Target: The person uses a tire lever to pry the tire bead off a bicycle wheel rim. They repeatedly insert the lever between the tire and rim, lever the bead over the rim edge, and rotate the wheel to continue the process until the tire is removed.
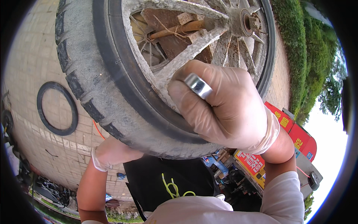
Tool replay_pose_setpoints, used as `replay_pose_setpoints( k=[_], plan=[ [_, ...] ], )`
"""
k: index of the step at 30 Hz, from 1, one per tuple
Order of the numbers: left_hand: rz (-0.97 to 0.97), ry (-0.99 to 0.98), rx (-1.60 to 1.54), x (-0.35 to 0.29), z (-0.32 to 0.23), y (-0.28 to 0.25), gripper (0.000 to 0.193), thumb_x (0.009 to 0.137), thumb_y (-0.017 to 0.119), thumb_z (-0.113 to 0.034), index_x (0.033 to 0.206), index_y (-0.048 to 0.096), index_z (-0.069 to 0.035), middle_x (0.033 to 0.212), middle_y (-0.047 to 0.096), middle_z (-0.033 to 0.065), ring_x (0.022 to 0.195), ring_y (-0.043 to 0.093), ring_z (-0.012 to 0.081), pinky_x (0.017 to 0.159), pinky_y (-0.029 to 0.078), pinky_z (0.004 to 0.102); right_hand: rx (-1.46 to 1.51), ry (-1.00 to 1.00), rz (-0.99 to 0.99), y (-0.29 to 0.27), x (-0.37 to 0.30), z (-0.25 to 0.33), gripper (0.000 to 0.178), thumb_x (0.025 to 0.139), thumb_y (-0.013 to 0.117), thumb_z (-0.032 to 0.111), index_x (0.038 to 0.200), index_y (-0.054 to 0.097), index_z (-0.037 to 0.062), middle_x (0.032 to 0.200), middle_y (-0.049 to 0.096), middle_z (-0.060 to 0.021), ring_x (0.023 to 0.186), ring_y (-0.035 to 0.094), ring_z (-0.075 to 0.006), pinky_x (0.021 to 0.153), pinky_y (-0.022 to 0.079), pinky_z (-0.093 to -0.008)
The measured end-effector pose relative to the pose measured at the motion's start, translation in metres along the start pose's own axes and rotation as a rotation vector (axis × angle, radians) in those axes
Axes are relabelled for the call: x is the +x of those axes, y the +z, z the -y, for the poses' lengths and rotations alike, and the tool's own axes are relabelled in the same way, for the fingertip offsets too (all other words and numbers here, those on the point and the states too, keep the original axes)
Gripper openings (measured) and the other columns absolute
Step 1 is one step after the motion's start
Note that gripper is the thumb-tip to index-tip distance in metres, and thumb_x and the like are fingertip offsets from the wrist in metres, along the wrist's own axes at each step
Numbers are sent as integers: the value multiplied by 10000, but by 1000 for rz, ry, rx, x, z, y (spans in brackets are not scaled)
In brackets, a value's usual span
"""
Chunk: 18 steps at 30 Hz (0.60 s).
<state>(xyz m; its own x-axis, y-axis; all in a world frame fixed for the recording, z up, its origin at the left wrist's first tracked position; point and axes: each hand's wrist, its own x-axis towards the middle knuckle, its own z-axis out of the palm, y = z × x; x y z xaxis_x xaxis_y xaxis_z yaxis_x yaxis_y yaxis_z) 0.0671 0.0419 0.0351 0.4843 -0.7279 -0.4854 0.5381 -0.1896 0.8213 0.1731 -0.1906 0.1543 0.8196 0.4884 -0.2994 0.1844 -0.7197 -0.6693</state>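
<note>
A large wheel with a worn black tyre [84,71] and a pale, crusted spoked rim [199,48] fills the upper middle. My right hand [231,100], in a thin translucent glove, is a fist in front of the rim. From between its thumb and forefinger shows the shiny, rounded end of a metal tool [198,86]; the rest of it is hidden in the fist. My left hand [115,151], gloved too, is against the underside of the tyre at the lower left. Its fingers are hidden behind the tyre.
A black rubber ring [57,108] lies on the paving at the left. An orange hose [98,129] runs near my left wrist. Tools and parts [233,175] crowd the lower right beside red and yellow signs [294,134]. A green hedge [296,48] borders the paving.
</note>
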Motion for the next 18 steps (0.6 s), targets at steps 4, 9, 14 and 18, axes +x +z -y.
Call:
replay_pose_setpoints(
  k=[4,9,14,18],
  plan=[
    [-27,108,225,1,5,2,442,818,760,-180,1227,635,-69,1217,661,93,1148,615,251,1009,471,381,-118,-40,131,10,27,3,182,878,647,146,917,609,-27,610,580,-212,619,611,-432,550,491,-475],
    [19,90,157,-4,18,0,444,813,737,-132,1232,634,-27,1215,671,119,1142,629,259,1011,471,373,-79,-38,88,5,-17,-9,168,921,624,171,954,621,7,769,658,-165,673,661,-350,604,532,-400],
    [94,-63,-310,-4,32,-3,473,784,752,-69,1233,633,16,1192,683,121,1098,641,238,981,483,340,269,-269,-234,30,-99,-47,129,971,589,145,1048,628,50,1155,678,-188,974,670,-355,845,525,-472],
    [102,-129,-428,-5,37,2,477,783,756,-61,1238,637,17,1193,678,111,1087,630,219,979,479,329,315,-143,-258,29,-119,-53,200,1025,540,228,1057,622,49,1109,693,-219,918,692,-359,835,536,-470]
  ],
)
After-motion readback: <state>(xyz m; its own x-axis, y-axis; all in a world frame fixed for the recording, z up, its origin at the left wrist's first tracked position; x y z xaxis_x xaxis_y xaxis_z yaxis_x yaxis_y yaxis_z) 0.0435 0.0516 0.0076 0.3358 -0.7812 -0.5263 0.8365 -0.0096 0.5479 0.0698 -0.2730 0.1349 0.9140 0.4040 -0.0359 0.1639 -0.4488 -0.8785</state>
